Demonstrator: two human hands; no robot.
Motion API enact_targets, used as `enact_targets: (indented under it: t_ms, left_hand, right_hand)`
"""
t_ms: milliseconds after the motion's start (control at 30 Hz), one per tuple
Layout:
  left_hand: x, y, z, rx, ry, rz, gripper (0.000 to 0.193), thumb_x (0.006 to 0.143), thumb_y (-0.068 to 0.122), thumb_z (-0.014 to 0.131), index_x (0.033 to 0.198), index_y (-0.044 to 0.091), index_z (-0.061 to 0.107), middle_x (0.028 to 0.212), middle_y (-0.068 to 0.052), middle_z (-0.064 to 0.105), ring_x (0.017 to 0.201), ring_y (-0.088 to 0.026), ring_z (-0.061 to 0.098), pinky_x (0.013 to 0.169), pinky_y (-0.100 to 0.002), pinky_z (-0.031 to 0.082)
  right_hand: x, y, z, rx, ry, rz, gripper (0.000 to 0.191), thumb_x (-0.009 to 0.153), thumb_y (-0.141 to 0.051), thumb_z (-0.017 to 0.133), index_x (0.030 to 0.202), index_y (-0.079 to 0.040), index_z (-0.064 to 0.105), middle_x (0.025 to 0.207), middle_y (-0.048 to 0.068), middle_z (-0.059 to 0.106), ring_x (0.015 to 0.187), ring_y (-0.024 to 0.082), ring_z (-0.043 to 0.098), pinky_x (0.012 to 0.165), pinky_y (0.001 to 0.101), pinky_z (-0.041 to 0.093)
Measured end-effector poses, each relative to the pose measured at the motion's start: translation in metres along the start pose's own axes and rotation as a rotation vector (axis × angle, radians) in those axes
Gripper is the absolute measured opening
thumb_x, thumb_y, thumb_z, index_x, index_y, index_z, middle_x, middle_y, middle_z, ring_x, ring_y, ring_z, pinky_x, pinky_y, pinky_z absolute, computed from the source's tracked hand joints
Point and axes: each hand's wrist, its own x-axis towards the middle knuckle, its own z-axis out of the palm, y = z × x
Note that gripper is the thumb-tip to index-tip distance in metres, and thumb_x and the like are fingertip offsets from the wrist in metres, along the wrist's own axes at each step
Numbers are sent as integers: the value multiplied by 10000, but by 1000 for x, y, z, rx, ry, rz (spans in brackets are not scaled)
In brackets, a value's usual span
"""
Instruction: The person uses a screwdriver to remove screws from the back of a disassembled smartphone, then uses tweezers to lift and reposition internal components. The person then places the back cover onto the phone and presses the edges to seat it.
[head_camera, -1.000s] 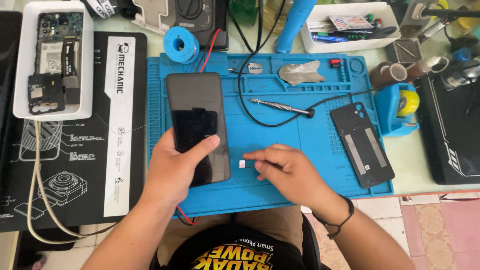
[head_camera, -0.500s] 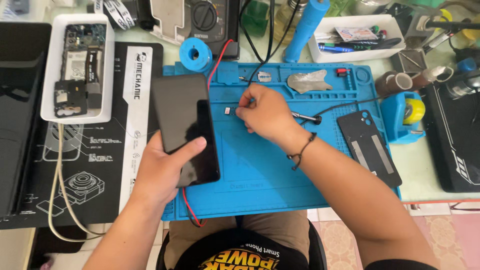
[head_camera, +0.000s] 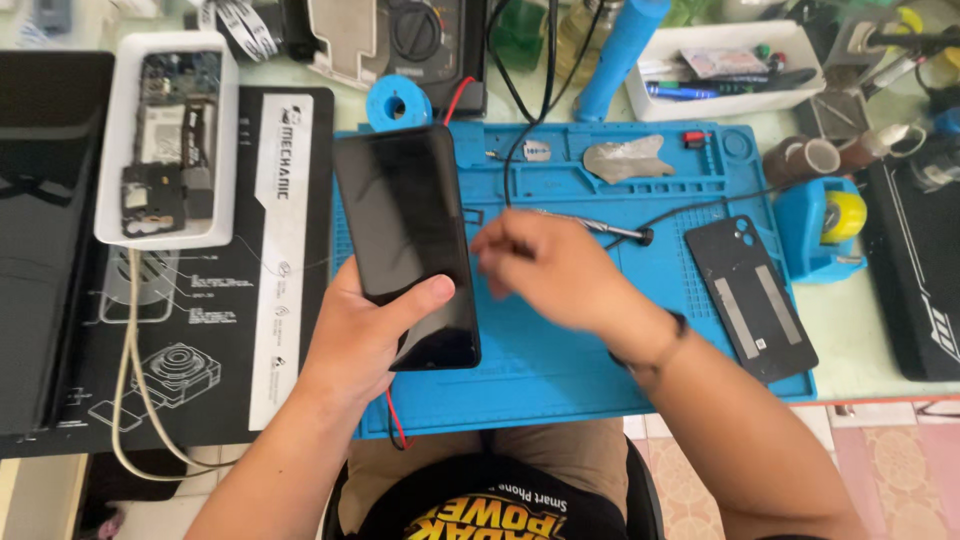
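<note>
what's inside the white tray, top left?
The white tray holds a stripped phone body: bare circuit boards, a pale metal plate and dark parts, lying flat. The body covers most of the tray floor, so anything beneath it is hidden.

The phone (head_camera: 408, 240) is glossy black. The work mat (head_camera: 560, 360) is bright blue. The back cover (head_camera: 752, 298) is black with two grey strips. The tray (head_camera: 168, 140) is white, the tape roll (head_camera: 844, 216) yellow, the thin wire (head_camera: 396, 422) red.

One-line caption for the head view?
Left hand holds a black phone over a blue mat; right hand reaches beside it.
</note>
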Motion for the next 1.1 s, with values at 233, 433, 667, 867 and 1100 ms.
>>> enact_targets:
  t_ms: [233, 433, 667, 867, 1100]
  left_hand:
    - [-3, -14, 1, 29, -59, -77, 363, 811, 2, 800, 1136, 8, 639, 1019, -52, 700, 887, -133, 689, 771, -322, 596]
    - [-5, -16, -5, 62, -95, -41, 346, 839, 22, 799, 1148, 10, 644, 1040, -40, 696, 918, -119, 673, 808, -301, 580]
    - [-7, -20, -8, 71, -94, -10, 336, 831, 15, 813, 1127, 21, 655, 1043, -33, 707, 935, -115, 678, 830, -295, 580]
    - [-8, -21, -5, 124, -72, 24, 371, 817, 16, 833, 1144, 21, 659, 1065, -32, 712, 969, -114, 677, 871, -291, 571]
    - [-11, -19, -3, 209, -94, 36, 431, 785, 40, 858, 1169, 17, 664, 1081, -40, 728, 972, -118, 685, 873, -297, 583]
  right_hand:
    - [-82, 0, 23, 162, -1, -114, 264, 883, -85, 736, 1132, -7, 693, 926, 71, 763, 847, 128, 753, 735, 280, 610]
    - [-85, 4, 33, 149, 53, -137, 291, 868, -102, 760, 1130, 4, 691, 929, 76, 772, 843, 138, 773, 728, 275, 617]
    - [-88, 4, 38, 107, 102, -171, 354, 844, -103, 777, 1155, 30, 674, 926, 95, 775, 836, 155, 796, 730, 279, 632]
    - [-92, 0, 43, 49, 170, -135, 360, 826, -65, 738, 1170, 27, 684, 923, 115, 762, 819, 192, 790, 717, 283, 637]
    - [-93, -8, 50, -55, 274, -137, 352, 809, -48, 740, 1148, 26, 677, 905, 120, 762, 820, 210, 792, 698, 292, 618]
